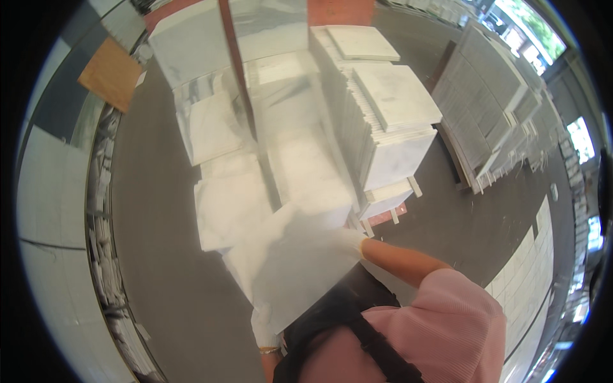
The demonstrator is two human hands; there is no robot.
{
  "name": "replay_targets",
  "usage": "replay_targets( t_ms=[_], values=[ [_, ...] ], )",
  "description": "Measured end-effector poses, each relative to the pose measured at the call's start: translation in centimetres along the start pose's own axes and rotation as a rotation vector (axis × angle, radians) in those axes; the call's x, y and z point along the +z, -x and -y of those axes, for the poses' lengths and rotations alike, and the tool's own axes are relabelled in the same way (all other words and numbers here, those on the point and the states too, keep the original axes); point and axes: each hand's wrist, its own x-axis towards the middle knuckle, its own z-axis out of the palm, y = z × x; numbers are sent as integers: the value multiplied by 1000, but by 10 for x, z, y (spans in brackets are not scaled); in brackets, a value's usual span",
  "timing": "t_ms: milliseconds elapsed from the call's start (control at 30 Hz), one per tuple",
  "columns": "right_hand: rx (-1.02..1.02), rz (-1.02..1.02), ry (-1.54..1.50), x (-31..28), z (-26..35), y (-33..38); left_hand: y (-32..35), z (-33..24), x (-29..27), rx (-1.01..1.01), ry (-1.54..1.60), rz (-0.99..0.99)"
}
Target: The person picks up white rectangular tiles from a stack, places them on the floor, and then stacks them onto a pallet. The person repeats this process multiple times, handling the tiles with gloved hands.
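A white stone tile [300, 268], square and flat, is held tilted in front of my body. At its lower left corner, my left hand [264, 324] in a white glove grips the edge, with the fingers partly hidden. My right hand [348, 244], also gloved, is closed on the tile's right edge; glare blurs its fingers. Beyond the tile stand stacks of similar white tiles [233, 204], and the held tile overlaps the nearest of them in the view. A long pale stack [303, 147] runs away from me in the middle.
Upright rows of tiles topped by loose ones [399, 96] stand to the right on wooden battens. A brown metal post [236, 70] rises between the stacks. Farther right leans a large tile stack [485, 96]. A plywood board [110, 75] lies at the left above grey floor [153, 255].
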Motion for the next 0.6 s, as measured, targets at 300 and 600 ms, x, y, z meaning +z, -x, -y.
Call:
replay_targets(
  t_ms=[300,600],
  values=[
    [157,-714,-666,-26,-75,103,-108,1,82,79,-719,587],
    [154,-992,-755,-190,-93,154,-160,-16,286,427,-1196,899]
  ],
)
